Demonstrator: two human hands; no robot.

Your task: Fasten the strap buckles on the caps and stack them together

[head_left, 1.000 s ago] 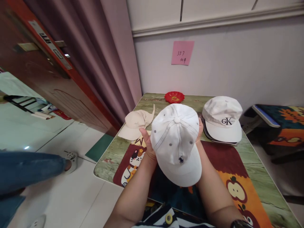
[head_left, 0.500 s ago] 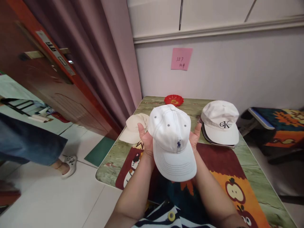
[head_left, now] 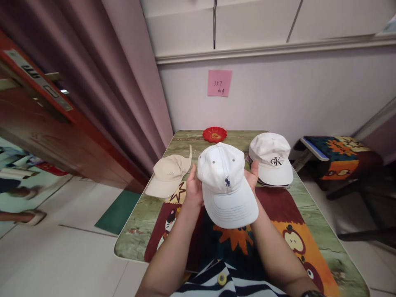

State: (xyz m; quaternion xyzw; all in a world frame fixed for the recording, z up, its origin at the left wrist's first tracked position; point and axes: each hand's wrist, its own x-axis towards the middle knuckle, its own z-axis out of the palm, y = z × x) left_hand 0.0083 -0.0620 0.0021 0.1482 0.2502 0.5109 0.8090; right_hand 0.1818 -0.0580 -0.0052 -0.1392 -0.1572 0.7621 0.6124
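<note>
Between both hands I hold a white baseball cap [head_left: 224,177] above the table, its brim toward me and a small dark blue horse-rider emblem on the front. My left hand [head_left: 194,187] grips its left side, thumb up. On the cap's right side is my right hand [head_left: 252,175], with its fingers partly hidden behind the crown. A beige cap [head_left: 168,175] lies on the table left of my left hand, its strap sticking up. To the right, a white cap with black letters [head_left: 272,159] rests on top of other caps, of which only dark edges show.
A red scalloped dish [head_left: 214,134] stands at the back of the wood-patterned table [head_left: 133,231]. A colourful mat [head_left: 278,206] lies under my arms. A pink note [head_left: 219,82] is on the wall. At left are a door [head_left: 62,136] and a person's feet [head_left: 29,216].
My view has shifted, so the table things sit further left. The white cap is a little lower in my hands and turned slightly. The person at left has moved further out of view.
</note>
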